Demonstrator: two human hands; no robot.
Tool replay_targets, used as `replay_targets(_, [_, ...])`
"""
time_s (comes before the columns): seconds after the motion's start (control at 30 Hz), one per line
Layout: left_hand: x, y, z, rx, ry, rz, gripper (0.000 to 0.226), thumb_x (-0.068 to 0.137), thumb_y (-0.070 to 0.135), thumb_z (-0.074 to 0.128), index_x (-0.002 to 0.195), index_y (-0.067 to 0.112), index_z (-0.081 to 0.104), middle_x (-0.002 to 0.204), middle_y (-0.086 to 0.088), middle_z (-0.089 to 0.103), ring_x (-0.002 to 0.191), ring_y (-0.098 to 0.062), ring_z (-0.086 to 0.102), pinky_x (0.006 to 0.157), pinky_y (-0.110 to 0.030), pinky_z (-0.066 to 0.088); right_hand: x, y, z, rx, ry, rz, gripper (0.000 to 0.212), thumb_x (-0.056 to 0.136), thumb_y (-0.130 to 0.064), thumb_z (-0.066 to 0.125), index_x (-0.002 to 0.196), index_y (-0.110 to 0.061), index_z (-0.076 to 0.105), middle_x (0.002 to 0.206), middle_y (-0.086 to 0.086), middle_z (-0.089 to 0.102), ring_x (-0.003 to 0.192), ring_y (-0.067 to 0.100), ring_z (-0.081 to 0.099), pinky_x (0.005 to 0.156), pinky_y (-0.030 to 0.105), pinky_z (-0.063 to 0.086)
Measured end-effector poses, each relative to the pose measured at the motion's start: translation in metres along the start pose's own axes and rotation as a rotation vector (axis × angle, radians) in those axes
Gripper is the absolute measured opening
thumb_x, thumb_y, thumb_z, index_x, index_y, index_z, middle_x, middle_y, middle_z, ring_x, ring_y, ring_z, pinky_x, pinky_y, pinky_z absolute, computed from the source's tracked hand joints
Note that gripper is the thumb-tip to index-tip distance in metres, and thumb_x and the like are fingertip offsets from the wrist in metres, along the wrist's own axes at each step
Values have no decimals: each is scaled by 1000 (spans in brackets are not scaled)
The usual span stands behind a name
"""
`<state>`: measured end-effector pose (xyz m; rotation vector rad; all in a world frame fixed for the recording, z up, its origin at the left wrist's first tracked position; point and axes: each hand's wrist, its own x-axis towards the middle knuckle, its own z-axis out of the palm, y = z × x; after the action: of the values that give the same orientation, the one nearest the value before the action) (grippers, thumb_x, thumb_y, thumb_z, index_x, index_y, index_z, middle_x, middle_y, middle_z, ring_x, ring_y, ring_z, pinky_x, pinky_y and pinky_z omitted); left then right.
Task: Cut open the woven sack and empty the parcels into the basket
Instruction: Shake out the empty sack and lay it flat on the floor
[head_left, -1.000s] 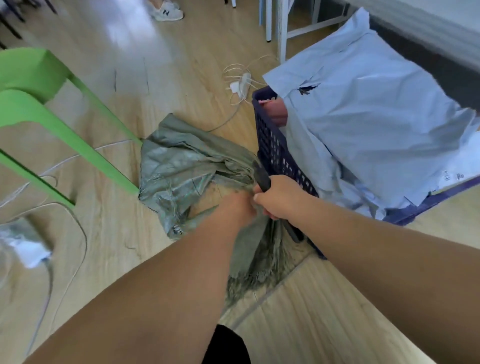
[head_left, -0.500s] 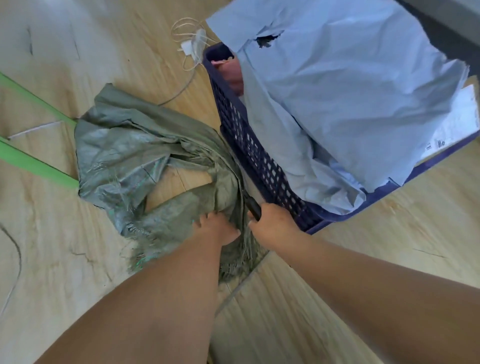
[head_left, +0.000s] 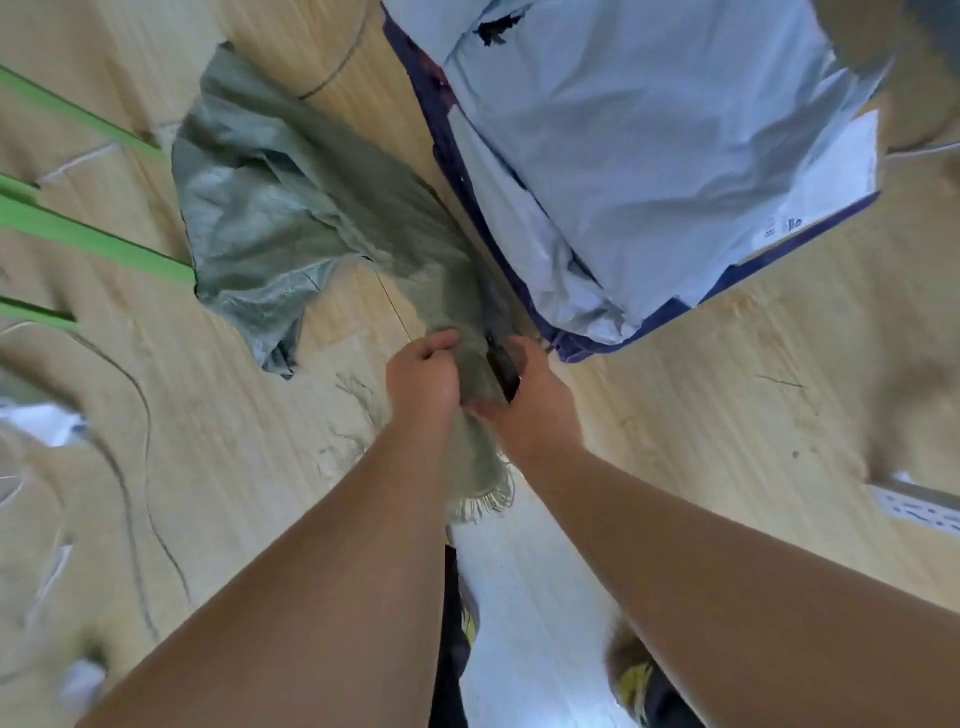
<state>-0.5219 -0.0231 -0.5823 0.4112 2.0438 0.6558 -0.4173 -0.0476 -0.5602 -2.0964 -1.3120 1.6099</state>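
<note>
Keep left hand (head_left: 423, 382) and right hand (head_left: 530, 402), with black cutter (head_left: 503, 370), clenched on limp sack (head_left: 311, 218), drawing toward 6 o'clock, away from basket (head_left: 795, 244) at 1 o'clock.

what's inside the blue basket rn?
The blue basket holds large pale grey parcels, piled above its rim; the top one has a torn hole and a printed label. They cover the basket's floor and anything beneath them, so that cannot be seen.
</note>
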Motion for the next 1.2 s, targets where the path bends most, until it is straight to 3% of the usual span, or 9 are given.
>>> replay_targets(0.17, [-82,29,-38,-140,-91,-192,49,79,0,44,62,33,77,110,-11,70,100,-30,67,88,-42,56,-75,-36,-30,-44,37,75,51,80,-25,69,126,-32,49,105,-5,69,95,21,65,81,41,55])
replay_targets(0.33, [-159,72,-81,-165,-237,-244,36,88,-3,40,82,19,68,96,-10,71,92,-22,68,86,-37,56,-143,-78,-71,-178,43,14,22,88,-12,51,104,-20,62,93,6,67,77,24,58,63,31,48])
replay_targets(0.5, [-204,110,-109,-130,-328,-225,27,93,1,44,112,18,53,103,-8,64,85,-20,62,80,-39,54,-192,-124,-112,-229,149,-38,22,87,-10,50,100,-18,65,102,5,64,92,29,62,74,36,50])
replay_targets(0.57, [-215,118,-119,140,-398,-35,39,90,7,55,124,26,50,117,-6,62,95,-21,61,76,-34,53,-211,-139,-131,-290,174,-59,21,90,-13,48,101,-21,64,100,3,61,92,29,59,69,32,43])
replay_targets(0.67, [-237,137,-134,760,-521,446,64,84,14,66,142,25,41,136,-5,45,118,-22,54,99,-34,46,-240,-154,-156,-422,203,-62,18,88,-10,47,81,-26,53,78,-4,52,81,29,57,60,31,38])
replay_targets(0.77, [-261,156,-144,1033,-553,725,64,85,23,69,143,18,42,145,-4,36,132,-22,39,110,-34,35,-268,-159,-175,-458,242,-73,28,86,-9,50,66,-26,40,64,-6,45,72,28,57,51,29,35])
replay_targets(0.93, [-302,166,-141,1153,-589,799,40,85,38,66,123,27,58,121,0,62,112,-26,57,94,-41,48,-320,-149,-208,-400,413,-157,15,84,-10,52,85,-22,60,82,-2,59,80,28,59,66,40,51])
replay_targets(1.07, [-347,148,-126,1307,-541,916,36,93,41,54,123,22,58,114,-4,61,105,-28,59,89,-40,49,-371,-122,-238,-316,592,-190,14,87,-10,51,90,-17,63,91,1,62,83,28,60,66,37,48])
replay_targets(1.2, [-412,136,-104,1192,-553,946,21,99,26,43,102,8,54,108,-17,60,99,-35,58,77,-37,44,-430,-73,-267,-307,737,-63,26,88,-6,50,105,-20,64,109,4,63,94,31,62,67,32,45])
